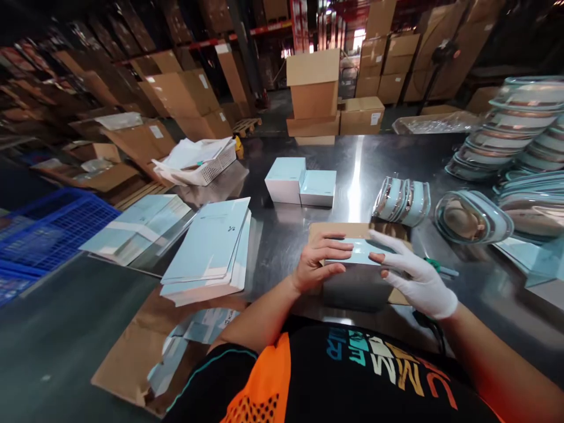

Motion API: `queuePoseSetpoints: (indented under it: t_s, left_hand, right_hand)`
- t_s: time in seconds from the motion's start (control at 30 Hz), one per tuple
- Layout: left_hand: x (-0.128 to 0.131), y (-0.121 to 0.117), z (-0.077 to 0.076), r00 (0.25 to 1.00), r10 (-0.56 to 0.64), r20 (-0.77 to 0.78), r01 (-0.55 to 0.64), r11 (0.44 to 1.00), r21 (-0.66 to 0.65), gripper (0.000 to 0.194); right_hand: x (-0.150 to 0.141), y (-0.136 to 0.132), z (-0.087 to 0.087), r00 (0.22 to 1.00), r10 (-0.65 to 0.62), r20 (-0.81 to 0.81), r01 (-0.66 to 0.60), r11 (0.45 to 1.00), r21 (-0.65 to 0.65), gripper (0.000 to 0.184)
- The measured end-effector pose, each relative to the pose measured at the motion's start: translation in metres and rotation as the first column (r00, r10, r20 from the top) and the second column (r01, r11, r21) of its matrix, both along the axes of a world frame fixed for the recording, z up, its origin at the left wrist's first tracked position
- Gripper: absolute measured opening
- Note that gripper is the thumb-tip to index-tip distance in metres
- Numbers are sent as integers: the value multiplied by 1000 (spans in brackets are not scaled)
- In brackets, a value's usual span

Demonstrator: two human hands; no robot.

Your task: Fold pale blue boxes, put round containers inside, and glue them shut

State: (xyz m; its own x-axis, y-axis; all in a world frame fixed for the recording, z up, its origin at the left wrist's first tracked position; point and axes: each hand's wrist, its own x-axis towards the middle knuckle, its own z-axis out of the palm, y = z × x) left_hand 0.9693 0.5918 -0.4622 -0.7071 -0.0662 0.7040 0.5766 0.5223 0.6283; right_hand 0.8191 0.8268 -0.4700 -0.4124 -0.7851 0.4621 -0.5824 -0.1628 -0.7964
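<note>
L hand [324, 259], bare, & R hand [412, 273], gloved, were part-open w/ fingers on box [362, 251] top, no firm grip seen; box lay under both, long axis L–R, neither clearly nearer.

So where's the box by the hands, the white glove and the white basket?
Box [355, 284]: head view, on the side nearest the wearer.
Glove [418, 282]: head view, on the back of the hand.
Basket [218, 167]: head view, on its holed side.

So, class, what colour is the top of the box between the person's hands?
The box top is light blue, best seen in the head view.
</note>
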Motion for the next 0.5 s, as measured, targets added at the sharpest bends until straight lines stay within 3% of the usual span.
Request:
queuePoseSetpoints:
  t_s: [0.1,0.17,0.23,0.27,0.37,0.43,0.5]
  left_hand:
    - [11,-8,7,997,76,30,-73,994,-80,54]
    - [28,-22,17,977,206,54,-197,971,-133,78]
    - [51,-47,29,918,391,67,-372,906,-202,86]
    - [63,-64,35,861,504,73,-473,845,-249,83]
    - [100,-127,51,569,810,140,-708,569,-418,81]
    - [125,-173,56,341,917,208,-745,399,-535,84]
    - [150,-214,55,98,948,304,-720,278,-636,80]
  right_hand:
    - [7,-3,-22,986,-141,84,132,986,105,62]
    - [10,-12,-30,964,-179,197,141,972,189,61]
    - [4,-31,-26,898,-245,366,160,956,247,53]
    - [-3,-46,-20,842,-301,448,193,943,270,50]
    - [-42,-109,8,690,-441,574,323,897,301,45]
    - [-75,-159,24,660,-473,584,369,881,297,52]
    - [-103,-205,32,646,-484,590,382,875,299,58]
